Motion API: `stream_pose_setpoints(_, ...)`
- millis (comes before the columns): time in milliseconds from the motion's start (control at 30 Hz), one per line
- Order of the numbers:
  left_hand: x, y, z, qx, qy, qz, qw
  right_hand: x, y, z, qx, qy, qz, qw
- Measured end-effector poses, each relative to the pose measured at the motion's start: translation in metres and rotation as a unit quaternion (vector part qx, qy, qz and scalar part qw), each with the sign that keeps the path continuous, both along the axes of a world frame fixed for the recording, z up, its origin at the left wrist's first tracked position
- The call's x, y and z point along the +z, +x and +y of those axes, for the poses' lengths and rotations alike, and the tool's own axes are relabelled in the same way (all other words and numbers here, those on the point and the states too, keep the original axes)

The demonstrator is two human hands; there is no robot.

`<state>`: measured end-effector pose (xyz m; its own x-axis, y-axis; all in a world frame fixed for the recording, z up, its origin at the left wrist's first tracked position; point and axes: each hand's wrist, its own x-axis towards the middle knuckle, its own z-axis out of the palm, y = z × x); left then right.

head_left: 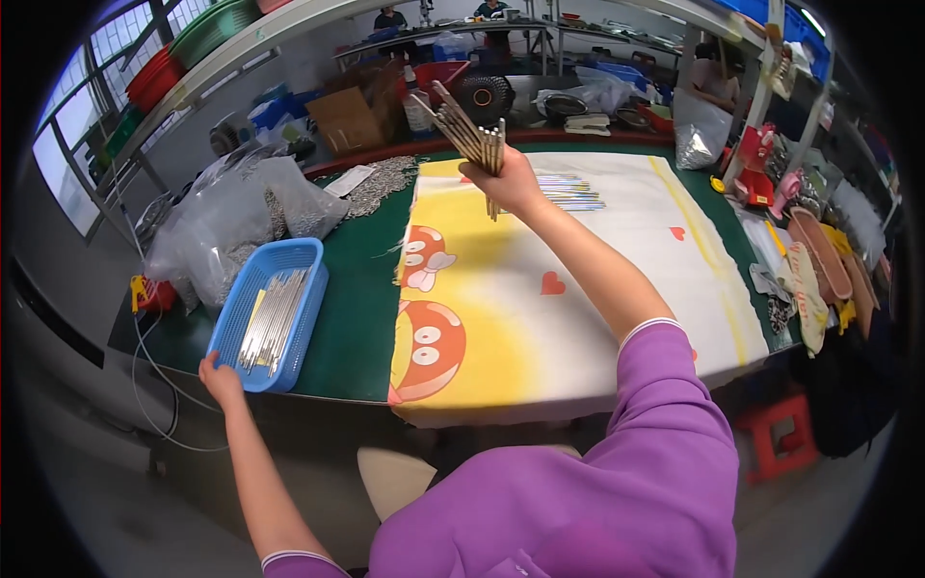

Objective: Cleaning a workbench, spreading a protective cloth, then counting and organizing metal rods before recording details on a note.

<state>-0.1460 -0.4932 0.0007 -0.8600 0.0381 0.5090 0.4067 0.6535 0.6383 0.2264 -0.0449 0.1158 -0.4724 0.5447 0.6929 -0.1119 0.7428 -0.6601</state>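
A bundle of thin metal rods [461, 128] is gripped in my right hand [511, 183], fanned out and tilted up to the left, above the far part of a printed cloth [597, 328]. Beyond my right wrist, more thin shiny rods [573, 193] lie side by side on the cloth. At the table's near left, my left hand [223, 380] is closed on the near corner of a blue plastic basket [306, 318]. Inside that basket rests a pile of straight silvery rods [274, 323], with something yellow partly under them.
Plastic bags of small metal parts [212, 207] stand behind the basket, beside a loose heap of such parts [383, 185]. Tools and pouches [819, 255] crowd the right edge. A shelf beam [260, 48] crosses overhead on the left. A red stool [779, 438] stands at lower right.
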Motion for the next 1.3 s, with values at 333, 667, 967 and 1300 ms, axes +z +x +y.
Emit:
stream_pose_setpoints(333, -0.004, -0.022, -0.009, -0.007, 0.017, 0.001, 1.0, -0.074, 0.052, 0.042, -0.001, -0.173, -0.042, 0.984)
stream_pose_setpoints(667, -0.005, -0.022, -0.012, -0.005, 0.031, -0.02, 0.999, -0.01, 0.068, 0.081, -0.136, 0.259, -0.432, 0.853)
stream_pose_setpoints(967, -0.009, -0.016, -0.019, 0.006, 0.002, -0.012, 1.0, -0.075, 0.093, 0.084, -0.087, 0.219, -0.387, 0.892)
stream_pose_setpoints(1300, -0.013, -0.016, -0.022, -0.005, 0.023, -0.015, 1.0, -0.074, 0.076, 0.096, -0.059, 0.305, -0.397, 0.864)
